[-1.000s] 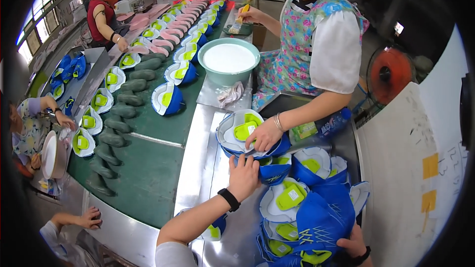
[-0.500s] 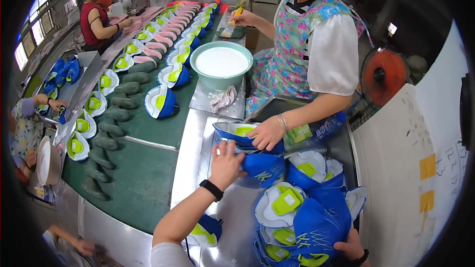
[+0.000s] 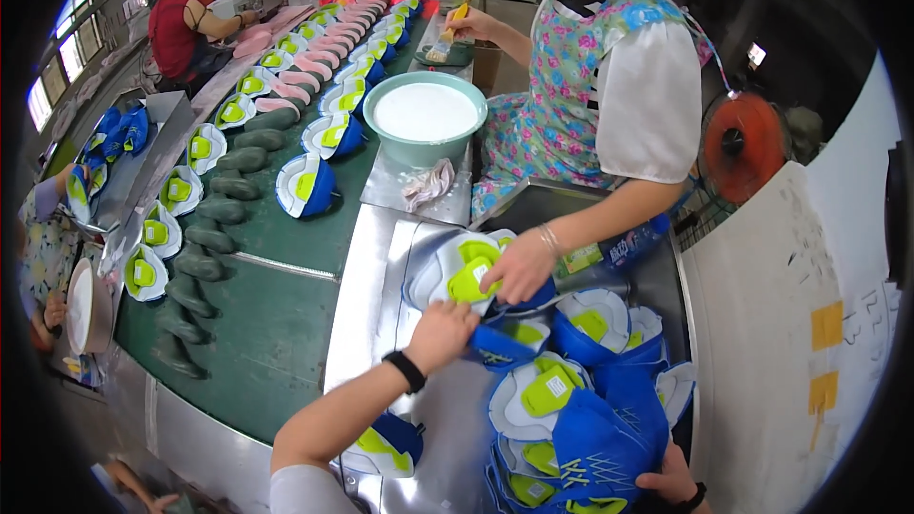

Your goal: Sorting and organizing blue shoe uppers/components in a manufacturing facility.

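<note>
My left hand (image 3: 444,335), a black band on its wrist, pinches the edge of a blue shoe upper (image 3: 509,347) on the metal table. Just beyond my fingertips, a co-worker's hand (image 3: 524,266) touches another upper with white lining and a lime-green tongue (image 3: 471,276). At the lower right my right hand (image 3: 671,478) grips a blue upper with lime lacing (image 3: 609,443), its thumb on the outside and the other fingers hidden. This one leans against a pile of uppers (image 3: 538,395). A further upper (image 3: 390,447) lies below my left forearm.
A green conveyor (image 3: 276,343) to the left carries rows of uppers, dark shoe lasts (image 3: 224,209) and pink soles. A green basin of white liquid (image 3: 426,119) and a crumpled rag (image 3: 428,184) stand beyond the table. The co-worker's other hand holds a yellow-handled brush (image 3: 447,33).
My left hand has gone from spread fingers to a pinch on the blue upper, which has tipped to show its lime inside. The co-worker's upper has turned its lining upward.
</note>
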Motion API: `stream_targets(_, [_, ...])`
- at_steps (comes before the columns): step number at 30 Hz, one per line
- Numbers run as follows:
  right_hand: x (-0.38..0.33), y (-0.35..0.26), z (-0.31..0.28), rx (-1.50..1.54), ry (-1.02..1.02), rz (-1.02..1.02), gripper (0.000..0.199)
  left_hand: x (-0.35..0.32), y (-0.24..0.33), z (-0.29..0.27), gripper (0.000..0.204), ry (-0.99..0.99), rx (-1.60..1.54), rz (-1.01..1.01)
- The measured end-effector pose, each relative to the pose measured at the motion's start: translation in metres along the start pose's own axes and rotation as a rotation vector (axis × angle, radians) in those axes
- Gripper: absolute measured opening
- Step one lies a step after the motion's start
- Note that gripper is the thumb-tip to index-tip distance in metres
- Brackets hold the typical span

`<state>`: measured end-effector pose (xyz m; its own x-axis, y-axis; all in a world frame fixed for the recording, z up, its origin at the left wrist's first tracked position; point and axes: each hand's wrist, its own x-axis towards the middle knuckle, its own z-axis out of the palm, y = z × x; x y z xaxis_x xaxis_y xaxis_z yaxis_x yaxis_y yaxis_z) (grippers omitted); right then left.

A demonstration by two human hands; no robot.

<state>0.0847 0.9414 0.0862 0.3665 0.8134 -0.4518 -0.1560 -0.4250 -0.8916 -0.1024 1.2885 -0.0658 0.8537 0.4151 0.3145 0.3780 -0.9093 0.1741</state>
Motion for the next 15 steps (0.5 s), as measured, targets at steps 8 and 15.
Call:
stream_targets(8, [0.005,-0.004,0.000,-0.052,-0.050,0.011,0.092,-0.025,0.029,-0.010,0.019,0.050,0.056,0.014])
stream_targets(15, [-0.005,-0.009,-0.008,-0.078,-0.066,-0.030,0.092,-0.044,0.006,-0.022,0.013,-0.064,-0.105,0.060])
